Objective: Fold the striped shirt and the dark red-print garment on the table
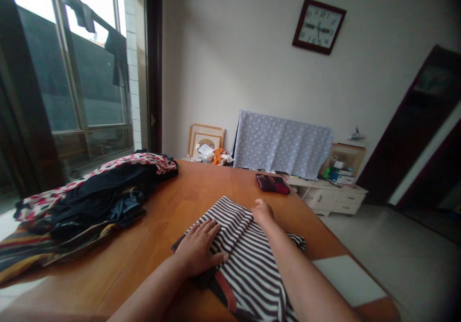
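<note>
A brown-and-white striped garment [248, 264] lies partly folded on the wooden table [201, 187] in front of me. My left hand [200, 250] rests flat on its left side, fingers stretched out and pressing the cloth down. My right hand [262, 211] sits at the garment's far right edge, its fingers curled over the fold so that I cannot see their tips. A reddish-brown band of the garment [226, 291] shows near the front edge, between my forearms.
A heap of dark, red-spotted and striped clothes [90, 202] covers the table's left side. A small dark folded item [272, 183] lies at the far end. A white sheet [347, 278] sits on the table's right edge. Beyond are a low white cabinet [331, 197] and a window [72, 72].
</note>
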The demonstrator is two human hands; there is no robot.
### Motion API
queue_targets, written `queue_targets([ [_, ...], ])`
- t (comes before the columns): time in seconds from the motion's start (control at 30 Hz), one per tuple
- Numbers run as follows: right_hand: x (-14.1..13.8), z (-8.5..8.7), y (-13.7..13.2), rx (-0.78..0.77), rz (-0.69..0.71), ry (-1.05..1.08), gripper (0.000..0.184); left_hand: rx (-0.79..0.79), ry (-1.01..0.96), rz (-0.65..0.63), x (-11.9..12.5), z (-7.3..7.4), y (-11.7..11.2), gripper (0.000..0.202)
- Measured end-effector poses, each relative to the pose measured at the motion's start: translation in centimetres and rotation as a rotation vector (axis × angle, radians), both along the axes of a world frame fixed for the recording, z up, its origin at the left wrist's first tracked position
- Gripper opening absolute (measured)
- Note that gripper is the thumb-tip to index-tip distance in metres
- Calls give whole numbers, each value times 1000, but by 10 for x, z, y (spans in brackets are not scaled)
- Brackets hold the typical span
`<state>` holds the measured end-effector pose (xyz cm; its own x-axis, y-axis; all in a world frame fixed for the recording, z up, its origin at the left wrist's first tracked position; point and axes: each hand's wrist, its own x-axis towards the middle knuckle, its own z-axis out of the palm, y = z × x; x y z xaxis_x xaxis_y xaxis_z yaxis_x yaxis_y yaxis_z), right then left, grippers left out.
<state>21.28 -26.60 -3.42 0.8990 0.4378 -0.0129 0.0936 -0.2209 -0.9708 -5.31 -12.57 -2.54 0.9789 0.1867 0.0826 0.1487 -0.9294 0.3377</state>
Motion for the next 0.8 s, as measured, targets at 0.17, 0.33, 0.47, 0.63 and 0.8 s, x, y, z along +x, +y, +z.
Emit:
queue_targets([
  [0.17, -21, -6, 7, -208, 127, -476, 40, 13, 4, 9, -1, 0, -3, 104],
  [0.33, -38, -33, 13, -381, 355, -546, 51, 22, 13, -2, -3, 3, -5, 108],
  [0.47, -35, -34, 11, -386, 362, -515, 51, -1, 10, -9, -3, 4, -4, 107],
  [0.63, -22, -18, -6, -291, 221, -470, 43, -20, -143, 123, -7, 8, 6, 70],
  [0.8, -11, -10, -41, -342, 78, -469, 23, 70, -65, 515, -21, 11, 29, 61],
])
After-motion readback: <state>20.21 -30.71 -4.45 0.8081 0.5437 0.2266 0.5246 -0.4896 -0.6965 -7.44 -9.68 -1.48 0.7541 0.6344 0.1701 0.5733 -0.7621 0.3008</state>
